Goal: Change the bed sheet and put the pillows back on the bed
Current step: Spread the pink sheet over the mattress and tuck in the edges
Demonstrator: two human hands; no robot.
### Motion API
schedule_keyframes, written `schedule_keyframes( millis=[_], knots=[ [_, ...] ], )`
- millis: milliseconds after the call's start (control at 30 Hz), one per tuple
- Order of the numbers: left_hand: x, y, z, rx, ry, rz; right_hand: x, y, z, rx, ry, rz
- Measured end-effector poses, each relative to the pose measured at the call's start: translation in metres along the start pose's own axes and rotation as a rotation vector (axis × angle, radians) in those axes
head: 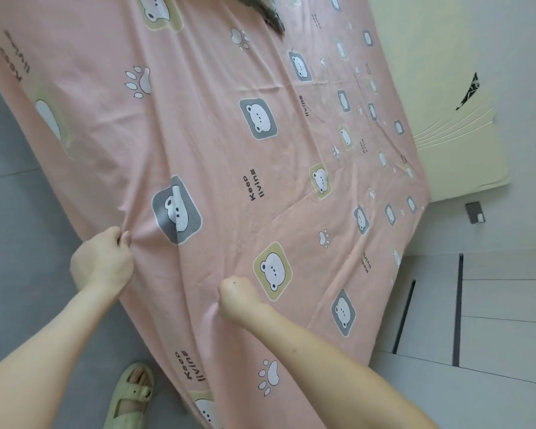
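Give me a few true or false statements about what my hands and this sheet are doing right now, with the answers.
1. The left hand and the right hand both grip the pink bear-print bed sheet, with their fingers curled into the fabric. True.
2. The sheet is plain white. False: it is pink, printed with bears, paw prints and the words "Keep living".
3. Two pillows lie in the middle of the sheet. False: no pillow is in view on it.
4. A foot in a pale green sandal stands on the grey floor beside the sheet's near edge. True.
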State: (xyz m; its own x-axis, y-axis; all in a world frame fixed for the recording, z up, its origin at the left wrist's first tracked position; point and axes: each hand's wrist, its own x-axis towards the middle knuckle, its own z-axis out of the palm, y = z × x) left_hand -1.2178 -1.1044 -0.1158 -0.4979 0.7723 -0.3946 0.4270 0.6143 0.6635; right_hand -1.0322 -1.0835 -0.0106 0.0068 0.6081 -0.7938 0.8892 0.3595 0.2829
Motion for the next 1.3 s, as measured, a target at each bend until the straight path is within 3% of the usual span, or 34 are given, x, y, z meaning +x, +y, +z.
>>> schedule_keyframes(
  millis=[167,333,500,700,967,1133,1300],
  knots=[
    [0.016,-0.053,-0.019,0.104,-0.019,-0.187,-0.006,-0.022,0.013,0.096,0.020,0.015],
    [0.025,-0.040,-0.016,0.059,-0.131,-0.306,-0.007,-0.027,0.016,0.186,0.017,0.028],
    [0.038,-0.032,-0.024,0.056,-0.246,-0.295,0.002,-0.028,0.002,0.167,-0.035,0.039],
    [0.060,-0.007,-0.058,-0.002,-0.301,-0.252,0.034,-0.036,-0.067,0.314,0.187,0.110],
    [0.139,0.012,-0.124,-0.122,-0.161,-0.213,0.091,-0.107,-0.175,0.496,0.376,0.125],
    [0.216,0.047,-0.159,-0.239,-0.074,-0.227,0.128,-0.158,-0.267,0.494,0.500,0.064],
    [0.318,0.085,-0.177,-0.269,-0.032,-0.333,0.168,-0.195,-0.341,0.205,0.630,-0.004]
  ],
)
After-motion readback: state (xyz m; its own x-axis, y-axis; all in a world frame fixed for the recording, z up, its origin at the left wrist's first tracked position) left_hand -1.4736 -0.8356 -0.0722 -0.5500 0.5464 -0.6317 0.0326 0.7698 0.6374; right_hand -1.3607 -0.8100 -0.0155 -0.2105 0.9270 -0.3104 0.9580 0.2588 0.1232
